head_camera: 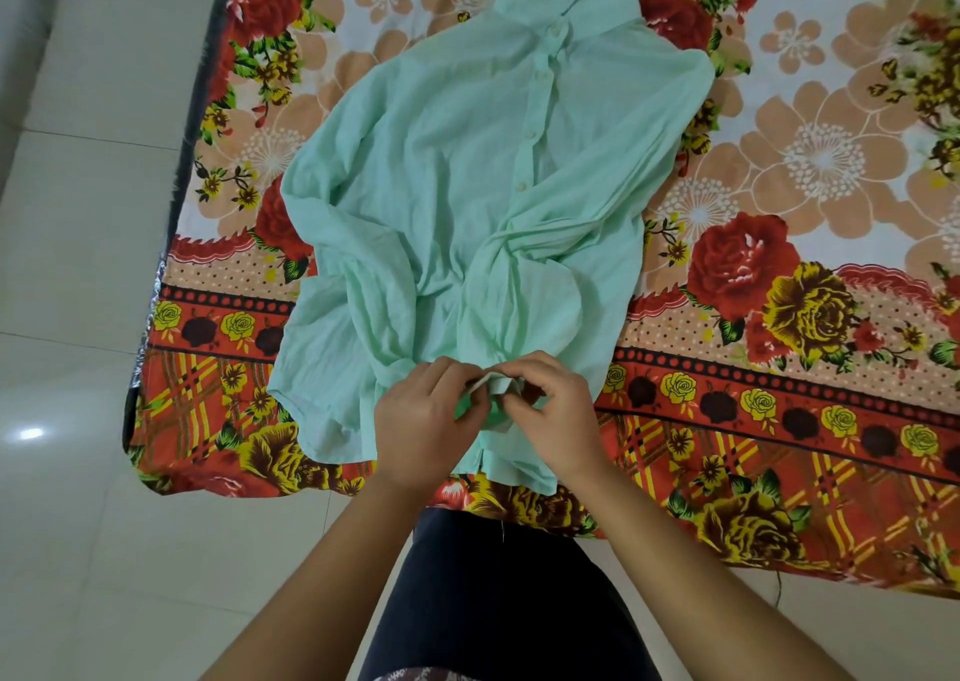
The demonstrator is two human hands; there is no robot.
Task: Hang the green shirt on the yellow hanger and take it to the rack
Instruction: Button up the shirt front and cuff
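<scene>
both our left hand (426,420) and right hand (553,410) are curled close together, pinching the near hem of the pale mint-green buttoned cotton shirt (467,161), which lies spread on the red and peach floral bedsheet (789,171). we judge a tug from this small grip could bunch the gathered cloth further or drag it off the near edge. the shirt's long axis runs near to far, collar far and slightly right.
</scene>
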